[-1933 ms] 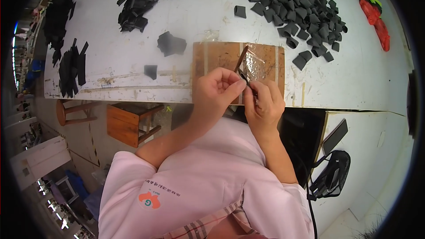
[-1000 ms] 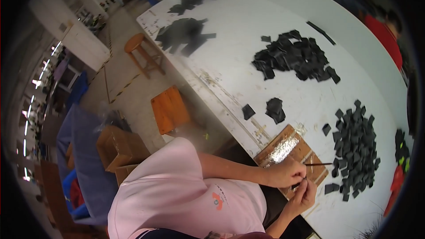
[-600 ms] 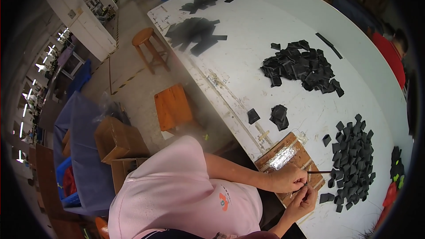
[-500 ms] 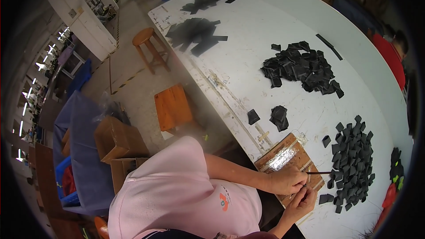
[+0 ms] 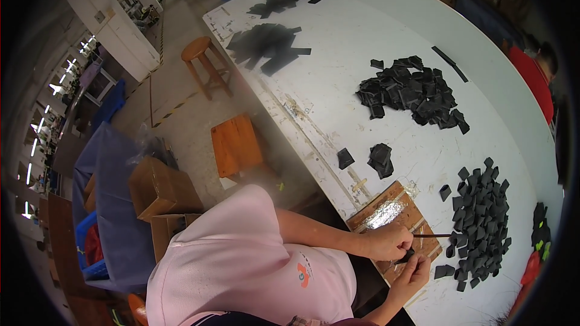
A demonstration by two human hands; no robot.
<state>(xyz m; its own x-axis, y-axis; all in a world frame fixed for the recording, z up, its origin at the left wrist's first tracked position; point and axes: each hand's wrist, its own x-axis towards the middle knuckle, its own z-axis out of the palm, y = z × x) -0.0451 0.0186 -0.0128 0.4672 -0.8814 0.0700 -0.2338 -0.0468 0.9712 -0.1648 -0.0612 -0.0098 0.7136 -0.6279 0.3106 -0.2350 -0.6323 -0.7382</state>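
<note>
Head view — worker in pink top at white table. Left hand fingers pressed together, pinching thin dark stick over wooden board. Right hand pinches small black piece, touching left hand, just below stick. Black squares pile just beside board. Risk — stick tip slipping off piece, smearing board; cramped grip likely cause.

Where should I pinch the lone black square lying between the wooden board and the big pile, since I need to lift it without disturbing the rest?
The lone black square lies flat on the white table, apart from the pile and the wooden board. Pinch two opposite edges from straight above, or slide a fingertip under the board-side edge, probably the clearest side.
</note>
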